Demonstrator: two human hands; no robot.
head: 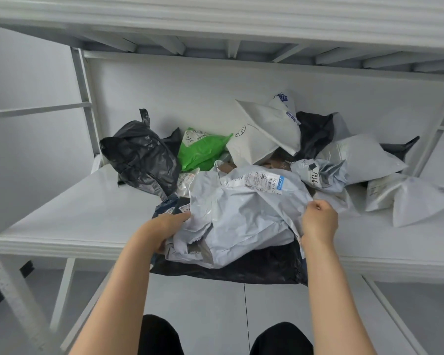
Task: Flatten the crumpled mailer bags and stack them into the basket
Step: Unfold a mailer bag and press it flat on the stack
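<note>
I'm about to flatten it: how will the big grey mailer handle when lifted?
Probably floppy: the grey mailer is creased and sags between the left hand and right hand. Likely light: it looks empty. Glossy film may slip.

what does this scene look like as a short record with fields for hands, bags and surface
left hand: grips the grey bag at its left edge
right hand: pinches its right edge
grey bag: crumpled, on a black bag at the shelf front
behind: green bag, white bags, unflattened
basket: not in view
</note>
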